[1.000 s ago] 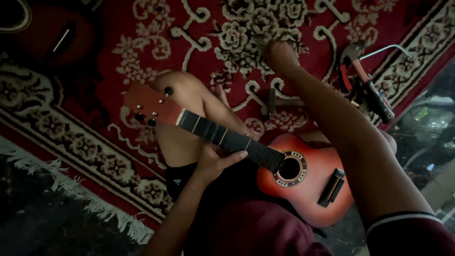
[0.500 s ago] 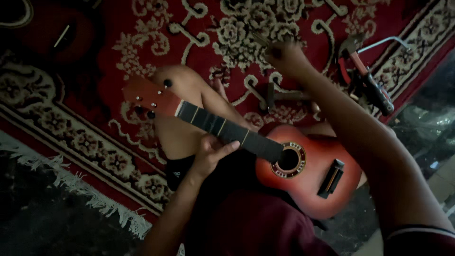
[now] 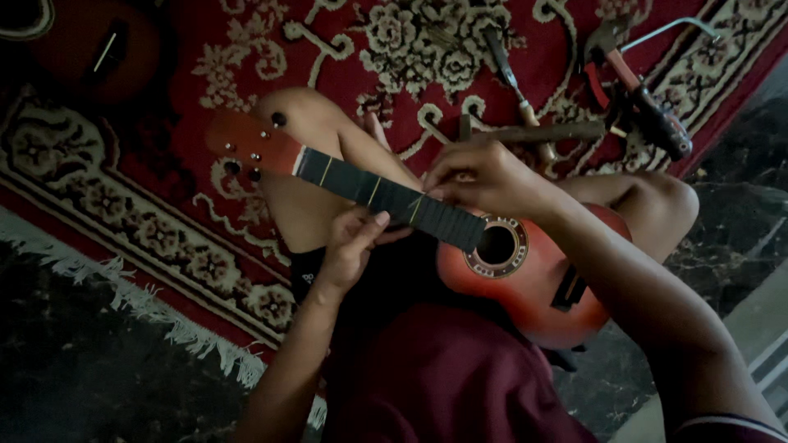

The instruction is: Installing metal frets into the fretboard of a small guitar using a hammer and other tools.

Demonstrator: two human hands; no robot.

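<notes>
1. You're sitting cross-legged on the red patterned carpet [image 3: 246, 49], and the small orange guitar [image 3: 525, 271] lies across your lap, body toward your right knee, neck slanting up and left over your left leg.
2. Your left hand [image 3: 353, 246] is under the dark fretboard [image 3: 386, 197], about midway along the neck, fingers loosely curled and the thumb touching the neck's lower edge; it cradles rather than clamps.
3. Your right hand [image 3: 484, 176] sits on top of the fretboard just beside the sound hole [image 3: 495, 244], fingers bunched narrow and pinched together at the strings. Whether anything small is between those fingertips, you cannot tell from here.
4. The two hands are near each other, the neck running between them: left below, right above.
5. The headstock [image 3: 246, 143] with its tuning pegs juts out past your left knee, above the carpet.
6. Beyond your right hand, toward the carpet's far edge, lie a hammer [image 3: 533, 131], a screwdriver-like tool [image 3: 505, 66] and red-handled pliers [image 3: 611, 66].
7. A second, darker guitar body [image 3: 90, 49] rests at the far left corner of the carpet.
8. The carpet's fringe [image 3: 148, 303] meets dark floor on your left.
</notes>
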